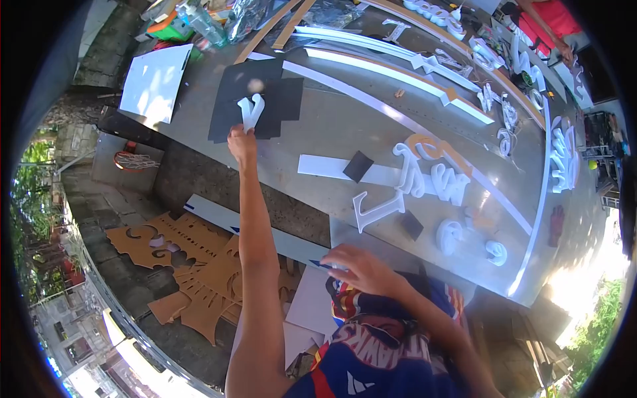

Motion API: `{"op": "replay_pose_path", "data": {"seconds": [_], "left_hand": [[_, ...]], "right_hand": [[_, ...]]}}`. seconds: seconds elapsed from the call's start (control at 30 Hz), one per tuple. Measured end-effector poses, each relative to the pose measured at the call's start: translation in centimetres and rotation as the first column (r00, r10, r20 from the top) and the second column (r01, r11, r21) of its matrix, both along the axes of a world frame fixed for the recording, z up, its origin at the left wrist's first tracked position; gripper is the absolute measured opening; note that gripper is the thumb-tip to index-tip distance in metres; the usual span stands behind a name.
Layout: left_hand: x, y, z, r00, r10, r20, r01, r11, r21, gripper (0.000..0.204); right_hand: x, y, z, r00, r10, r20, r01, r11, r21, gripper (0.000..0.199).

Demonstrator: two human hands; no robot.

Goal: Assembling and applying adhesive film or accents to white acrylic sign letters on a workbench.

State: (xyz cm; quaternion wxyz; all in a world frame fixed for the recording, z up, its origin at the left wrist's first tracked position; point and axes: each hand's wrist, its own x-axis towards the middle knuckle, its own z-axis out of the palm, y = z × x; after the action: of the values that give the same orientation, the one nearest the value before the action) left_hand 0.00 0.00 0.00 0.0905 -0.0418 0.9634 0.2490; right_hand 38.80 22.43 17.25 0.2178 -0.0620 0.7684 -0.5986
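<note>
Reaching far over the table, my left hand (241,142) is closed on the lower end of a white Y-shaped letter (251,111). The letter is over dark grey sheets (290,99) at the table's near left part. My right hand (365,270) is close to my body, below the table edge. Its fingers are bent but apart, and I see nothing held between them. Behind its fingertips runs a long pale strip (279,244) with dark blue marks. White letters, among them an L-shaped one (378,211), lie on the table ahead of this hand.
Long white strips (398,79) cross the grey table (318,132). A white sheet (154,83) lies at its left end. Brown cut-out panels (199,265) rest below, near a small basketball hoop (133,160). Another person's arm (547,26) shows at the far right.
</note>
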Motion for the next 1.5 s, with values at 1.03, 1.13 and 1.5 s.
{"op": "replay_pose_path", "data": {"seconds": [1.03, 1.13, 1.5], "left_hand": [[24.3, 20.0, 2.2, 0.827, 0.06, -0.559, 0.035, 0.987, 0.158, 0.04], [23.9, 19.4, 1.7, 0.816, 0.043, -0.576, 0.037, 0.991, 0.127, 0.04], [24.0, 20.1, 1.1, 0.8, 0.054, -0.597, 0.017, 0.994, 0.112, 0.042]], "right_hand": [[5.8, -3.6, 11.8, 0.793, 0.154, -0.589, -0.353, 0.905, -0.239, 0.028], [5.2, -3.6, 11.0, 0.744, 0.362, -0.561, -0.432, 0.902, 0.009, 0.03], [6.9, -3.0, 11.3, 0.669, 0.273, -0.691, -0.228, 0.961, 0.159, 0.03]]}}
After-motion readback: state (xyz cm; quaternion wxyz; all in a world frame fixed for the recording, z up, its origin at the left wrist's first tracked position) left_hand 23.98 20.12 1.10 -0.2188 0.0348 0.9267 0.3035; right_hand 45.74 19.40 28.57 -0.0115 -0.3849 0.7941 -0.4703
